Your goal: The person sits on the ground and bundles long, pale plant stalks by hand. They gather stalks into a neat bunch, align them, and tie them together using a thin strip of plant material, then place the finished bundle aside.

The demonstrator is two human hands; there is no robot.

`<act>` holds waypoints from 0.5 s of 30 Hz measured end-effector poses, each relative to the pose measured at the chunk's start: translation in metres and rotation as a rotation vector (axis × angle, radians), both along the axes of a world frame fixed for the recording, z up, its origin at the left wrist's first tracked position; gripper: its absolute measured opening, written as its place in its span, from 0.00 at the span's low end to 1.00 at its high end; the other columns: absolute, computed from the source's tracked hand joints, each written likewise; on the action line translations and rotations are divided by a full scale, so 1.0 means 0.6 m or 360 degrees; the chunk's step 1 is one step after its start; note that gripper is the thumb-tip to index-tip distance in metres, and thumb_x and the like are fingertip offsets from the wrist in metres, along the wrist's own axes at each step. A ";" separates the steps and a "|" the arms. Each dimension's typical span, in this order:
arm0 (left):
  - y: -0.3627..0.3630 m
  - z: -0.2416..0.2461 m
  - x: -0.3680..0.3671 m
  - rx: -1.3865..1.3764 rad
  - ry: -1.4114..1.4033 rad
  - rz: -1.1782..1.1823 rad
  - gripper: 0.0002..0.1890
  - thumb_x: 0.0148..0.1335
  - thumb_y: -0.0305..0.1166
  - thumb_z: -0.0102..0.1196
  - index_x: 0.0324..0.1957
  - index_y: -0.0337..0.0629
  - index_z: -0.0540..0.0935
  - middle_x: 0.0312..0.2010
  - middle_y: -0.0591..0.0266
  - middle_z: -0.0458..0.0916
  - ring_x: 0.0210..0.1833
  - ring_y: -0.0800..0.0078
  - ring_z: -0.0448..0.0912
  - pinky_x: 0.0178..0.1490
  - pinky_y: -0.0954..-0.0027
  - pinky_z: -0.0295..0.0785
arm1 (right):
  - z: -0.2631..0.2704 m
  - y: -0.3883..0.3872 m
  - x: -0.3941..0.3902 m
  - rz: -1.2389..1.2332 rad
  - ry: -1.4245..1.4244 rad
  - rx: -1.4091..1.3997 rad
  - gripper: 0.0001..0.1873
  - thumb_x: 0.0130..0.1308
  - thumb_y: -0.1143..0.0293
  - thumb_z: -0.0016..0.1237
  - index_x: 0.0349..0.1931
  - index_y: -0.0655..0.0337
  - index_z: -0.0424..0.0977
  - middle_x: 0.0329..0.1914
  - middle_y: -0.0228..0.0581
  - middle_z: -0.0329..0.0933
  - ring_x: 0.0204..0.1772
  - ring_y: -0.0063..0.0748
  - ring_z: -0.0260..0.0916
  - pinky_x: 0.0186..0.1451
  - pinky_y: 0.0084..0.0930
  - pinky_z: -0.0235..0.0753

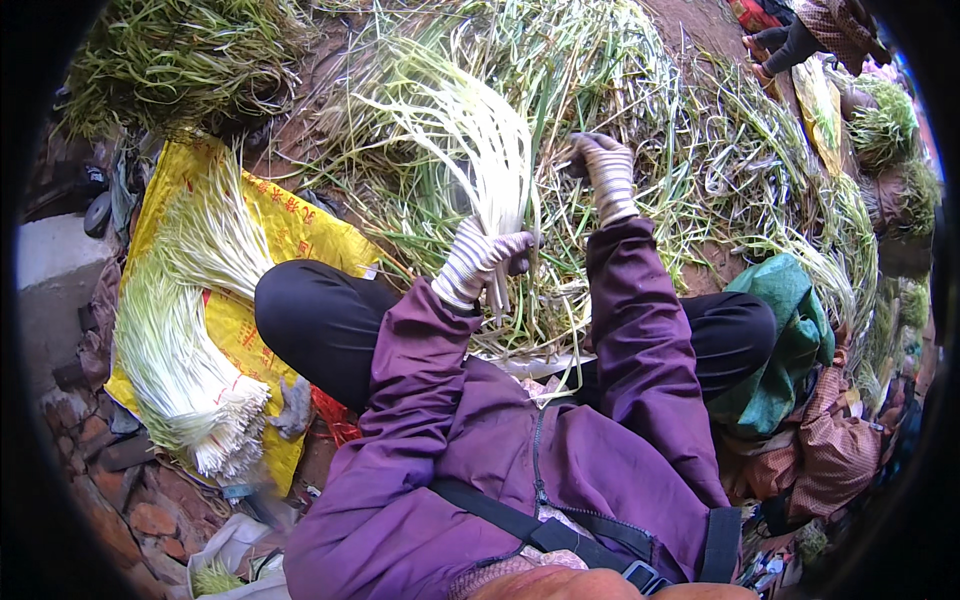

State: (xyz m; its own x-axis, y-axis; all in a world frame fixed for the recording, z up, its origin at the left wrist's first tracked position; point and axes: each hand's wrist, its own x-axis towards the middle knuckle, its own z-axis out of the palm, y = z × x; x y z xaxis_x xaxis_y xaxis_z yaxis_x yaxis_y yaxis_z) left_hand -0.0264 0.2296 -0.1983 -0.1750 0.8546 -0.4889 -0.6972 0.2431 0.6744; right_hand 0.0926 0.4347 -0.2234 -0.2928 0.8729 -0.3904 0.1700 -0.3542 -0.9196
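Observation:
My left hand (484,262), in a striped glove with dark fingertips, grips a bunch of long pale chive-like stalks (495,165). Its white lower ends poke out below the fist, and the yellowish tips fan away from me. To the right of the bunch, my right hand (606,176) hovers over loose leaves in a matching glove. Its fingers are curled, and I cannot tell whether a thin strand is pinched in them. Beneath both hands spreads a heap of green and straw-coloured leaves (600,67). A few loose strands (574,360) hang against my jacket.
Left of my knee, a yellow woven sack (292,232) bears sorted pale stalks (176,330). A darker green pile (187,60) lies at upper left. Bricks (154,519) and a concrete block (64,251) edge the left. A green sack (784,330) and another person's sleeve (836,465) are at right.

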 end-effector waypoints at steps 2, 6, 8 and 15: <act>0.002 0.000 0.002 0.0002 0.0011 0.0025 0.14 0.54 0.23 0.64 0.42 0.33 0.78 0.27 0.58 0.82 0.21 0.73 0.78 0.22 0.76 0.74 | 0.001 0.016 0.022 0.0010 -0.0940 0.0236 0.13 0.65 0.62 0.50 0.46 0.56 0.80 0.26 0.33 0.80 0.21 0.18 0.69 0.26 0.17 0.71; 0.008 0.000 0.007 -0.0117 0.0096 0.0154 0.10 0.55 0.23 0.64 0.40 0.33 0.80 0.27 0.60 0.82 0.20 0.76 0.77 0.22 0.77 0.74 | 0.026 -0.056 0.068 0.0439 -0.1010 0.0334 0.18 0.64 0.60 0.54 0.50 0.58 0.77 0.36 0.35 0.81 0.32 0.19 0.73 0.36 0.17 0.74; 0.011 0.002 0.011 -0.0087 0.0189 0.0171 0.11 0.55 0.24 0.65 0.40 0.35 0.80 0.28 0.62 0.81 0.21 0.77 0.77 0.23 0.78 0.73 | 0.041 -0.113 0.070 0.0458 -0.0247 -0.0036 0.17 0.61 0.61 0.58 0.46 0.61 0.79 0.33 0.34 0.80 0.32 0.18 0.71 0.34 0.18 0.72; 0.006 0.018 0.023 0.0010 0.0099 0.0121 0.15 0.52 0.23 0.67 0.41 0.37 0.79 0.25 0.65 0.79 0.21 0.77 0.76 0.23 0.77 0.72 | 0.039 -0.135 -0.005 0.0251 -0.0244 0.0081 0.15 0.63 0.61 0.57 0.32 0.68 0.80 0.21 0.26 0.75 0.25 0.14 0.63 0.29 0.19 0.66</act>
State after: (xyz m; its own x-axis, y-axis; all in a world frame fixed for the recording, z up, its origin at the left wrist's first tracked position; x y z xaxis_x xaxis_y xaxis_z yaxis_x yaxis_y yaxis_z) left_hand -0.0126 0.2329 -0.1877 -0.2692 0.8406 -0.4700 -0.6702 0.1869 0.7182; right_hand 0.0899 0.3534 -0.1999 -0.3679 0.8408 -0.3971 0.3587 -0.2657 -0.8949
